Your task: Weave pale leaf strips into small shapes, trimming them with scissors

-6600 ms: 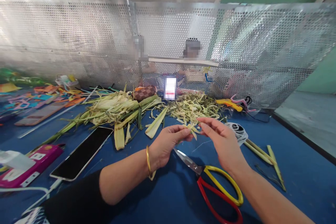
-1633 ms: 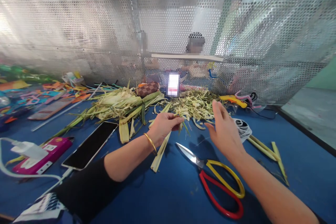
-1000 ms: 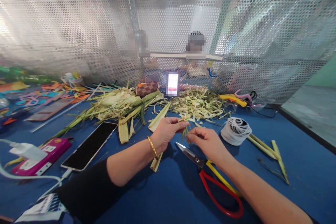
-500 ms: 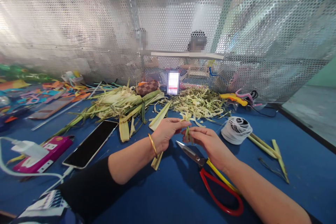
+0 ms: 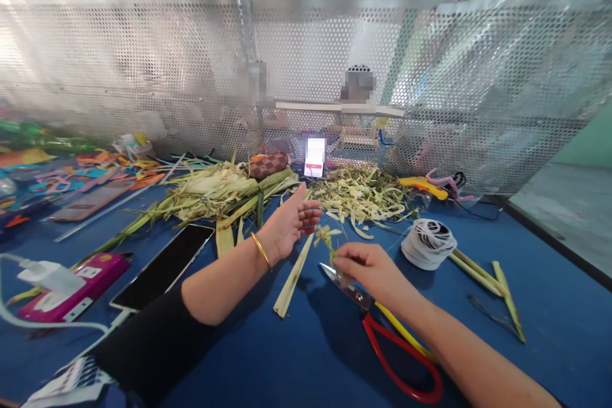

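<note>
Between the finger and thumb of my right hand [image 5: 370, 268] is a small pale-green flower made of husk strips [image 5: 326, 239], held by its stem with its head up and to the left. My left hand [image 5: 291, 223] is open just left of the flower, palm turned toward it and fingers apart. Below my right hand lie scissors [image 5: 401, 363] with one red and one yellow handle, partly hidden by my right forearm. A flat husk strip [image 5: 292, 280] rests on the blue table below my left hand. White string in a ball [image 5: 428, 243] sits right of my right hand.
Husk leaves [image 5: 210, 191] and a heap of shredded husk [image 5: 361, 194] lie at the back. A black-screened phone [image 5: 165, 266] and a magenta power strip [image 5: 76, 287] are at left. A yellow glue gun [image 5: 423, 187] and cut stalks [image 5: 507, 299] are at right. A perforated metal screen [image 5: 306, 44] stands behind.
My left hand has let go of the husk flower and opened, moving left. My right hand now holds the flower alone by its stem, slightly lower. Earlier both hands pinched it.
</note>
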Demonstrator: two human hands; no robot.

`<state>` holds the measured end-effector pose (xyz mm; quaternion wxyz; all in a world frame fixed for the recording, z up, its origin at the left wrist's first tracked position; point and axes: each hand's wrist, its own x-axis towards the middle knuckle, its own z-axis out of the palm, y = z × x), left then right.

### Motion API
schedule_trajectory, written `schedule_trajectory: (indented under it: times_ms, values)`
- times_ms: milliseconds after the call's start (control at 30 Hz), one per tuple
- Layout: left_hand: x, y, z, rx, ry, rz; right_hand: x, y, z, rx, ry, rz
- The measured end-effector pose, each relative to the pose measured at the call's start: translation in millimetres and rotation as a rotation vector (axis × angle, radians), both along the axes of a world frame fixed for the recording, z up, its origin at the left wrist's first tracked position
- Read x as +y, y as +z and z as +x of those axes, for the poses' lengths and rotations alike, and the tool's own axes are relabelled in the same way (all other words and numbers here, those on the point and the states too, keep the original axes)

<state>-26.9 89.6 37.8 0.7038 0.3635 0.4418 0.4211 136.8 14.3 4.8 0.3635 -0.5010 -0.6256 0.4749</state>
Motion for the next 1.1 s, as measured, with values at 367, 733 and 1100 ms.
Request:
schedule_trajectory:
  times_ms: [367,733,1100]
  values:
    - [4,-0.6,-3,0.062,0.024,0.06,15,0.5,23,0.242,-0.253,0.064]
    - [13,5.8,-18,0.449,-0.043,0.442,-5,0.6,6,-0.682,0.084,0.42]
    - [-9,-21.8,-29,1.356,-0.376,0.753,-18,-16.8,12,-1.04,0.065,0.708]
